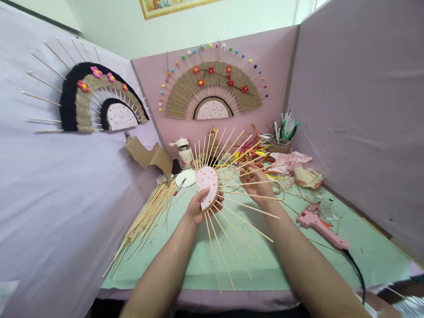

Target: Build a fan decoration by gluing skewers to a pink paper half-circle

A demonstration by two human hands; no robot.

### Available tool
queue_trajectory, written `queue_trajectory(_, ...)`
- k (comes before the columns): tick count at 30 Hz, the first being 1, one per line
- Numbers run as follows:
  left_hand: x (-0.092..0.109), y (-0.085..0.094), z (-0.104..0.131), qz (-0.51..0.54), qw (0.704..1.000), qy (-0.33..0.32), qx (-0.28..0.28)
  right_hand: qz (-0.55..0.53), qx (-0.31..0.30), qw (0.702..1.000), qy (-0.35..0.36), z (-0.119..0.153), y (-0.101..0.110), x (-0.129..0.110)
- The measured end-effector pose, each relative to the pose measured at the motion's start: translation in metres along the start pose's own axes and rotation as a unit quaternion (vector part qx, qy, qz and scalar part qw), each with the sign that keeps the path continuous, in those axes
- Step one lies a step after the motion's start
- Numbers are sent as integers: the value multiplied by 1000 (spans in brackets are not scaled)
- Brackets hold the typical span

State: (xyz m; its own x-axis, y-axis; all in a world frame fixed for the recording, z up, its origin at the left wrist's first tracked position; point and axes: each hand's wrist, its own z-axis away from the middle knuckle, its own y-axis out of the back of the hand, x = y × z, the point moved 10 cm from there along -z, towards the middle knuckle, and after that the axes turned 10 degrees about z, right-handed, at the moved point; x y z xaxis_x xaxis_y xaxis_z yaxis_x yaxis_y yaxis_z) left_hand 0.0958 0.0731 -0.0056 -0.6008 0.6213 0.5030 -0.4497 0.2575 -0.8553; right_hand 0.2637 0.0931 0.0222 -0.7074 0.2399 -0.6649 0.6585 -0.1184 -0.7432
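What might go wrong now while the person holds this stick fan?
The thin sticks fan out past the right hand and could snap or loosen if bent. The left hand holds only the spotted half-disc, so it may twist. The glue gun lies close and might get bumped.

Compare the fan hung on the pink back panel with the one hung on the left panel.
The back-panel fan is woven all tan, with red flowers and coloured beads on its stick tips. The left-panel fan has black bands around tan, pink and red flowers, and bare stick tips. Both share a pink dotted half-round centre, like the piece in the left hand.
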Motion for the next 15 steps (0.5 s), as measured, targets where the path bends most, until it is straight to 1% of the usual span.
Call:
queue_trajectory(4, 4, 0, 1, 0, 1000, -10, -2, -1, -2, 1000, 3, 0, 0, -2)
queue_trajectory(9, 2, -3, 2, 3, 1000, 7, -15, -7, -9, 1000, 6, 2, -3, -4)
queue_trajectory(15, 1, -1, 3, 6, 1000, 10, 12, -28, -11, 999, 15, 4, -4, -11)
